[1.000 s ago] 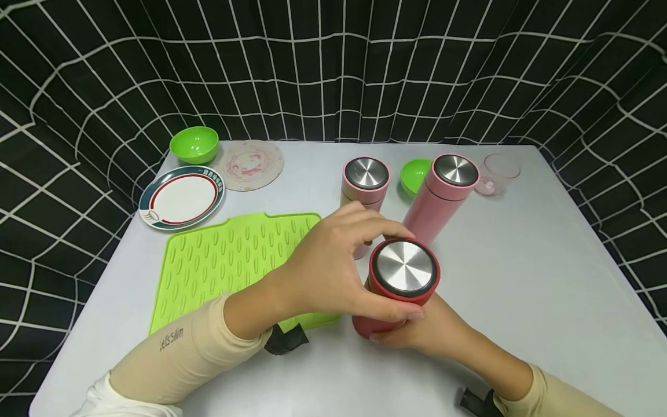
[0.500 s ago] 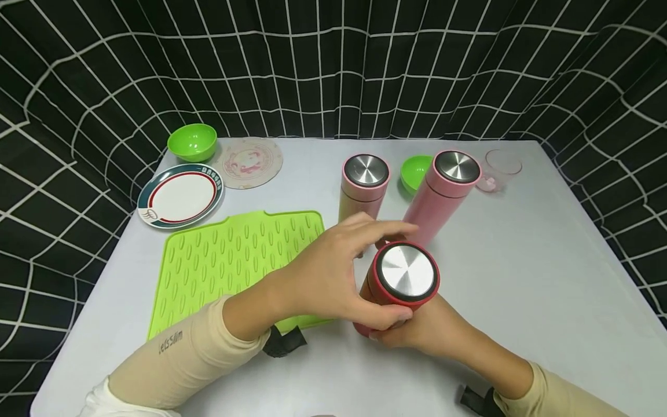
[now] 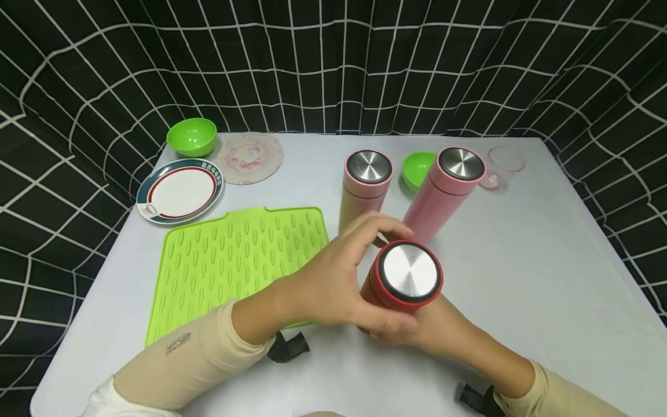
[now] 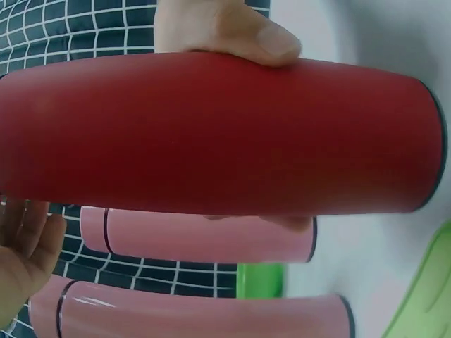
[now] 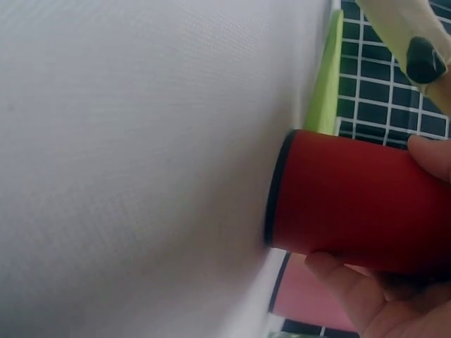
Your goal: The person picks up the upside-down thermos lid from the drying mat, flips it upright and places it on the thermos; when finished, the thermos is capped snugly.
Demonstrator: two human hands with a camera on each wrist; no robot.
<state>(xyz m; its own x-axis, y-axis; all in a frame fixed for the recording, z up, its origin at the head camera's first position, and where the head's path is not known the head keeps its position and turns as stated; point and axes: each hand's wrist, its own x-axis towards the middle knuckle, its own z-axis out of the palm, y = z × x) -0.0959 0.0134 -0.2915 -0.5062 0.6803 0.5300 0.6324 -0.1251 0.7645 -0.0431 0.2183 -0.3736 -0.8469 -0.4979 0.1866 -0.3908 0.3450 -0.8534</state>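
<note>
A red flask (image 3: 408,277) with a steel-topped cap stands tilted at the front middle of the white table (image 3: 547,260). My left hand (image 3: 339,284) curls round its cap end, thumb in front and fingers behind. My right hand (image 3: 443,330) grips the flask's lower body from the right. The left wrist view shows the red flask (image 4: 211,134) lying across the frame with the right thumb (image 4: 239,35) on it. In the right wrist view the red flask (image 5: 345,204) has its base close to the table (image 5: 141,141), and the right fingers (image 5: 366,296) wrap under it.
Two pink flasks (image 3: 366,185) (image 3: 440,191) stand just behind, with a green bowl (image 3: 417,168) between them and a clear cup (image 3: 502,165) at the back right. A ribbed green mat (image 3: 234,260) lies left. A plate (image 3: 179,191), a round coaster (image 3: 250,156) and another green bowl (image 3: 191,136) are back left.
My left hand has shifted round the cap, its fingers now further over the far side. The red flask stays in about the same spot, still held by both hands.
</note>
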